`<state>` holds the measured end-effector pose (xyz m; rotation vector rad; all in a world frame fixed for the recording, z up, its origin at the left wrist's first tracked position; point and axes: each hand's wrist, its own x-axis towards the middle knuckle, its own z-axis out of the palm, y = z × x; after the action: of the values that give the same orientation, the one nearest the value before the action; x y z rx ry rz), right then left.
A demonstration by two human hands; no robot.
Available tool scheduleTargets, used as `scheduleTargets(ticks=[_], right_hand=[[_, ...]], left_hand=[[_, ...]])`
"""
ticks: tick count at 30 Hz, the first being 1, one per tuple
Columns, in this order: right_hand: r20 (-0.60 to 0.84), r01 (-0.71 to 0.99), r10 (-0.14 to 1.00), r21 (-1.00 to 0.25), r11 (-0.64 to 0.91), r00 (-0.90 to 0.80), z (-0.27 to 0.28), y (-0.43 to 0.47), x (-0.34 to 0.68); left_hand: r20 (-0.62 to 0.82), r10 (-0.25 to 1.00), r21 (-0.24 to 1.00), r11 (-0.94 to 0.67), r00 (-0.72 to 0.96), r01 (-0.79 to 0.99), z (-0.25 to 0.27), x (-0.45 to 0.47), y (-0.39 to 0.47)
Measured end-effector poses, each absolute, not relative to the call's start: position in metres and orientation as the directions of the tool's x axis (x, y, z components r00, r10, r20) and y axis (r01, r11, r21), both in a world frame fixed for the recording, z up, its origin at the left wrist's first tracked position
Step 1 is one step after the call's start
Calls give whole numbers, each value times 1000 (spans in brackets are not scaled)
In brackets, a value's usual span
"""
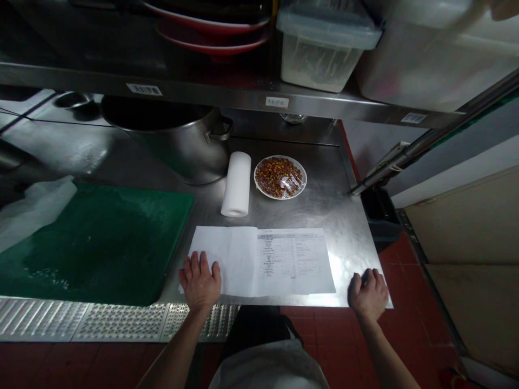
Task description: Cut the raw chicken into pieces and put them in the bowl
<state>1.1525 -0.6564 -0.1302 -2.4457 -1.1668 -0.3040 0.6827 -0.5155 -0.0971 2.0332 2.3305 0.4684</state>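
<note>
My left hand (pixel 200 281) lies flat on the lower left part of an opened paper booklet (pixel 239 259), fingers spread. The booklet's left page is blank, and its right page carries a printed table too small to read. At the right front corner of the steel table (pixel 320 210), my right hand (pixel 368 294) rests on the metal with its fingers curled in, and I see nothing in it. Behind the booklet a white paper roll (pixel 237 183) lies on its side. Beside the roll sits a white plate of reddish-brown and yellow bits (pixel 280 177) under clear film.
A green cutting board (pixel 105 243) with a crumpled translucent sheet (pixel 36 210) on it fills the left. Behind stands a large steel pot (pixel 182 146). Overhead, a steel shelf (pixel 227 97) holds red-rimmed dishes (pixel 214 40) and a lidded plastic tub (pixel 320 59).
</note>
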Motion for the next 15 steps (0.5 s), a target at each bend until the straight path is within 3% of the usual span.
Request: scheduleTargets(ticks=[15], right_hand=[[400,797,691,-259,-545,603,-137,-659,1157]], left_hand=[[199,968,229,104,-151,968,-95,684,-516]])
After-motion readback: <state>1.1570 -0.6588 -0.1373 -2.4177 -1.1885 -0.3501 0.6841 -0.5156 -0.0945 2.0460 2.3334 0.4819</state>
